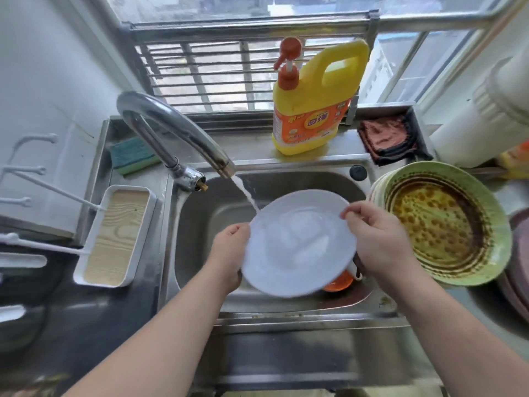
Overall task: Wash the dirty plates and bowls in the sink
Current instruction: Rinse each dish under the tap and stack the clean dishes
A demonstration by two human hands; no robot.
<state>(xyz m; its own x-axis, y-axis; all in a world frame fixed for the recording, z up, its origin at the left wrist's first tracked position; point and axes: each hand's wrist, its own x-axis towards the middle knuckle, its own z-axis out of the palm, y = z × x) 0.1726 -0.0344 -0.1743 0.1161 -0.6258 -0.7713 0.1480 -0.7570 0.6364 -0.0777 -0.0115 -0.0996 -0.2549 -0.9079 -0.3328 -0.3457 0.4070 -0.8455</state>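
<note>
White and wet, the plate [297, 245] is the thing most likely to go wrong in the head view. It is held tilted over the steel sink [211, 213] with water from the faucet [171, 130] striking its upper left rim, and a slick rim held only at the edges could slip and drop onto the orange dish [337, 282] lying in the basin beneath it. A chip or crack would be the likely result. The stream lands near the edge, not the middle, so I judge it could also splash off the rim toward the table on the left.

The left hand [229, 253] grips the plate's left edge, fingers curled behind it and thumb toward the front. The right hand [378, 239] pinches the upper right rim, its fingertips closed on the edge. The plate sits between the two hands, touching both, and above the basin without resting in it.

To the right, a stack topped by a green plate [446, 224] with brown residue leans at the sink's edge, just beside the right hand. A careless swing of that elbow could knock the stack. A yellow detergent bottle [312, 104] stands behind the sink, and a green sponge [134, 156] lies at back left, well apart from both hands.
</note>
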